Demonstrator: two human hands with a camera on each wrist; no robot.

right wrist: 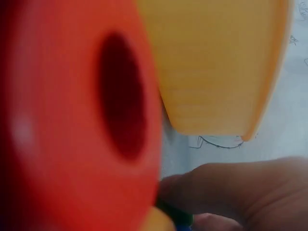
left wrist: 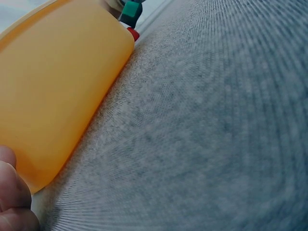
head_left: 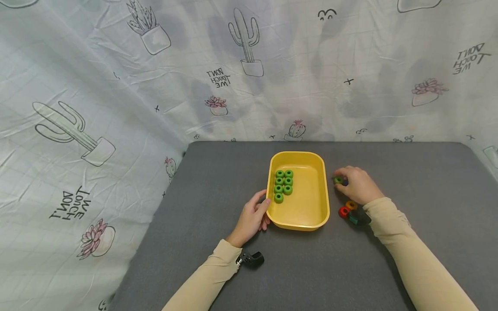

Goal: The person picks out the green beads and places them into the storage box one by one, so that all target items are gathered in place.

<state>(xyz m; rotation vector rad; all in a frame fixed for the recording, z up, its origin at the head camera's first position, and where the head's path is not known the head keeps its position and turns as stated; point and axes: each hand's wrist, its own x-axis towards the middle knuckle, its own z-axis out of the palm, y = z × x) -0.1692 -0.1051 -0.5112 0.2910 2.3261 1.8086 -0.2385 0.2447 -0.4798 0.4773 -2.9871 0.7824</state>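
A yellow tray (head_left: pixel 320 181) sits mid-table and holds several green rings (head_left: pixel 283 185) in two rows at its left side. My left hand (head_left: pixel 253 218) rests against the tray's left wall (left wrist: pixel 53 91), fingers touching the rim. To the right of the tray, my right hand (head_left: pixel 355 183) pinches a green ring (head_left: pixel 338 179) on the mat, with a blue one just behind it. A red ring (head_left: pixel 343 211) and an orange ring (head_left: pixel 352 204) lie by my right wrist. In the right wrist view the red ring (right wrist: pixel 72 115) fills the left, blurred and very close.
The grey mat (head_left: pixel 389 259) covers the table, and its left edge drops to a cactus-print cloth (head_left: pixel 97 129) that also hangs behind. A dark green piece (head_left: pixel 353 220) lies under my right wrist. The black wrist camera (head_left: pixel 253 259) sits by my left sleeve.
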